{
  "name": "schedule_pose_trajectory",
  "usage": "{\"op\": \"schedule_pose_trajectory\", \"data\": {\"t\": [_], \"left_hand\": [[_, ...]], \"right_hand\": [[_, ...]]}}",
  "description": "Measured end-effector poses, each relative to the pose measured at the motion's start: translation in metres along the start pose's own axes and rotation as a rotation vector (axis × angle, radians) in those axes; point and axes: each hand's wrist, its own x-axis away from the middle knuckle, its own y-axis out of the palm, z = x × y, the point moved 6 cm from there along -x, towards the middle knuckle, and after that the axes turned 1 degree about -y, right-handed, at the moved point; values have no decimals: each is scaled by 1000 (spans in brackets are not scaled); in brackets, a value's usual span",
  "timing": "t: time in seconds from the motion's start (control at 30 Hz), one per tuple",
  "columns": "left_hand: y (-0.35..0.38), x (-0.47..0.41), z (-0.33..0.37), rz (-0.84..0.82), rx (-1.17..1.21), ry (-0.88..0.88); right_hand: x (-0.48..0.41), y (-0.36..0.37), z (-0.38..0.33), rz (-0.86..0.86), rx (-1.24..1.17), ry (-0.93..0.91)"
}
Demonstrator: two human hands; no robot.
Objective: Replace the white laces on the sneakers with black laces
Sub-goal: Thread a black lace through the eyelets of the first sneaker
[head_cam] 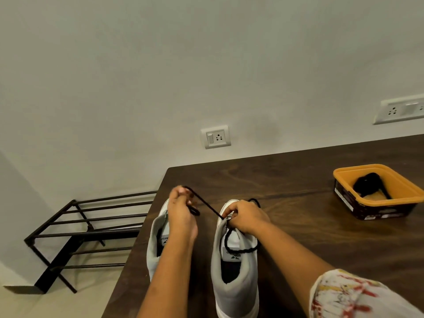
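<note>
Two sneakers (pixel 234 260) side by side on table (pixel 309 237); tub (pixel 376 196) far right.

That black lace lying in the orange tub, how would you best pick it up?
Probably from straight above: the walls of the orange tub close it in on all sides, leaving only the top open. Pinch the bunched heap of the black lace, not the thin strand trailing off it.

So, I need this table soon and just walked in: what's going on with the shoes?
A person is threading a black lace into the right-hand grey sneaker on the wooden table. The left hand pulls it taut, the right hand has a pinch grip on it at the eyelets, and a loose loop lies over the shoe's opening. The second sneaker stands beside it. A spare lace, also black, sits in an orange tub.
</note>
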Motion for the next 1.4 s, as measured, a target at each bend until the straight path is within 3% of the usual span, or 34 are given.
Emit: {"op": "schedule_pose_trajectory", "data": {"t": [0.07,0.1,0.17,0.2,0.27,0.37,0.43,0.47,0.53,0.63,0.9,1.03,1.13,1.2,1.3,1.4], "left_hand": [[-8,2,18,91,429,-1],[-13,3,24,119,531,-11],[-22,4,28,137,478,-47],[-26,3,28,120,332,-45],[-23,3,24,26,-219,33],[3,6,-11,-275,-998,164],[12,8,-43,-426,-1326,139],[13,8,-53,-426,-1393,95],[9,4,-59,-370,-1411,20],[10,-2,-55,-370,-1343,63],[-26,-7,-7,234,-131,-56],[-41,-8,16,357,115,41],[-42,-10,0,270,11,-109],[-36,-10,-13,157,-342,-152],[-16,-4,-17,11,-985,69],[5,5,-32,-185,-1151,111]], "right_hand": [[-1,1,0,2,2,3],[-1,2,0,5,-5,4],[0,1,-1,7,-16,2],[0,0,0,7,-18,1],[1,0,-1,5,-21,1],[-1,1,-2,4,-23,2],[-2,1,0,9,-38,-1],[-2,0,0,10,-45,-5],[-2,0,1,6,-71,-13],[-2,0,1,-6,-60,-12],[-3,0,6,-83,-268,-24],[-1,-3,13,-85,-358,-36],[0,-9,21,-35,-354,-51],[1,-14,24,-48,-265,-64],[3,-15,30,-84,-80,-84],[2,-18,38,-47,-74,-44]]}}
